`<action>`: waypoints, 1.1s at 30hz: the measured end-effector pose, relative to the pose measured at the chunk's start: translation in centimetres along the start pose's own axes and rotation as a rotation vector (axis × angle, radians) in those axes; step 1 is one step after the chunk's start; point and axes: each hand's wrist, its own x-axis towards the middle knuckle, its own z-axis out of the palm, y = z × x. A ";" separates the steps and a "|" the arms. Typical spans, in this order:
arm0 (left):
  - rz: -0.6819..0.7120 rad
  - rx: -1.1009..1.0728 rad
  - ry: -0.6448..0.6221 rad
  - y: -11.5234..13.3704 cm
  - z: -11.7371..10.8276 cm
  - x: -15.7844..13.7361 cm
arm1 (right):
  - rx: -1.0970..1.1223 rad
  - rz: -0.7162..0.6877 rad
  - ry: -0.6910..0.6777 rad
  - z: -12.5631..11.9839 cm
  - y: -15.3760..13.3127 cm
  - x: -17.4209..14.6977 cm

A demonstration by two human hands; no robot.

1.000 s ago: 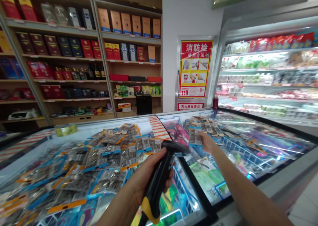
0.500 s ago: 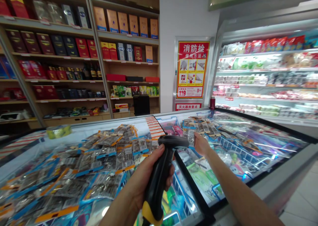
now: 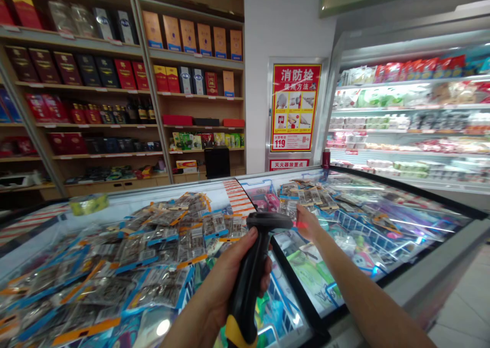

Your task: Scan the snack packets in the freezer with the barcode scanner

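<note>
One barcode scanner (image 3: 250, 274) is finger-clamped in the left hand (image 3: 230, 267), apparently for aiming at the plastic packet (image 3: 289, 204) pinched in the right hand (image 3: 309, 225).

Shop interior, shelves (image 3: 176, 55) of boxed goods, lit refrigerated display (image 3: 401, 183), glass-topped chest (image 3: 440, 275)

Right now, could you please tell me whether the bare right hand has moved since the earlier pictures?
Yes: the bare right hand has shifted slightly left, judged against the red-and-yellow rectangular wall poster.
</note>
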 end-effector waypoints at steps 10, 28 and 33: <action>-0.006 0.007 0.001 -0.3 -0.3 0.0 | 0.150 0.100 0.005 0.4 -0.4 -0.4; -0.034 0.001 -0.066 -0.9 -0.1 0.1 | 0.275 0.129 0.014 0.3 -0.4 -0.3; -0.026 0.001 -0.044 -0.8 0.0 0.0 | 0.285 0.130 0.018 0.1 -0.2 -0.1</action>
